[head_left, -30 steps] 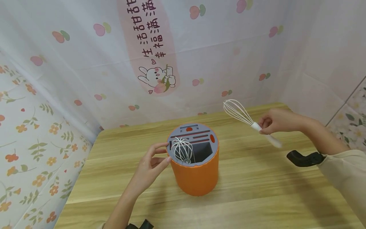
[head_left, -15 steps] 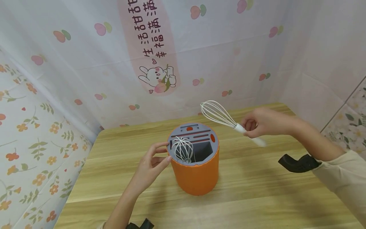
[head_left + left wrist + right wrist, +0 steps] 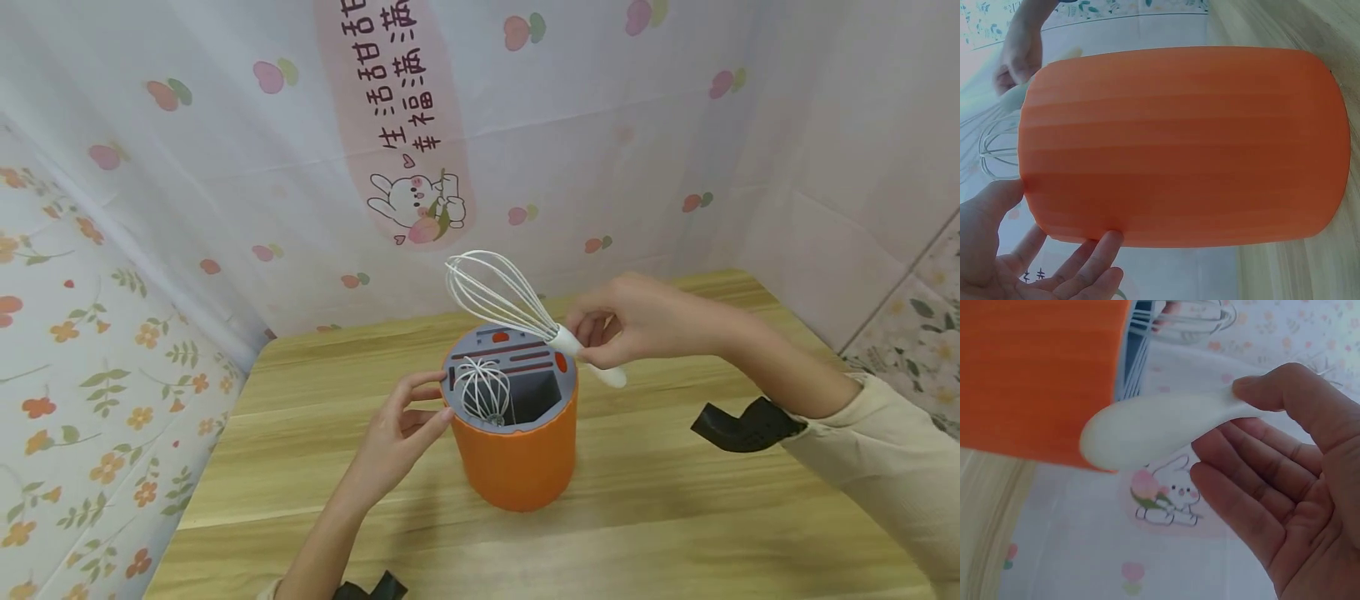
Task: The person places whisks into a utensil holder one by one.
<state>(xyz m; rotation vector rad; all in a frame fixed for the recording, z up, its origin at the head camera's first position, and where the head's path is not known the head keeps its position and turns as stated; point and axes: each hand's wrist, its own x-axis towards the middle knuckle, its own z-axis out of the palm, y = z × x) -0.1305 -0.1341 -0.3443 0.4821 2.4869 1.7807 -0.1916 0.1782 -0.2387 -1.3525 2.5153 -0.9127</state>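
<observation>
An orange cylindrical utensil holder (image 3: 517, 471) with a grey slotted top (image 3: 540, 348) stands upright on the table. My left hand (image 3: 397, 433) grips its left side near the rim, thumb and fingers spread round the curve, as the left wrist view (image 3: 1079, 269) also shows. One whisk (image 3: 482, 388) stands in the large front compartment, wire balloon up and its lower part hidden inside. My right hand (image 3: 633, 321) pinches a second whisk by its white handle (image 3: 1154, 428), above the holder's right side. That whisk slants, wires up and to the left, handle end low to the right.
The wooden table (image 3: 330, 467) surrounds the holder. A printed curtain (image 3: 600, 150) with a rabbit drawing hangs behind it, and a floral cloth (image 3: 105, 400) runs along the left. Black wrist mounts (image 3: 750, 425) sit on both forearms.
My right hand has carried the whisk leftward from the table's right side to above the holder. The left hand and the holder have stayed in place.
</observation>
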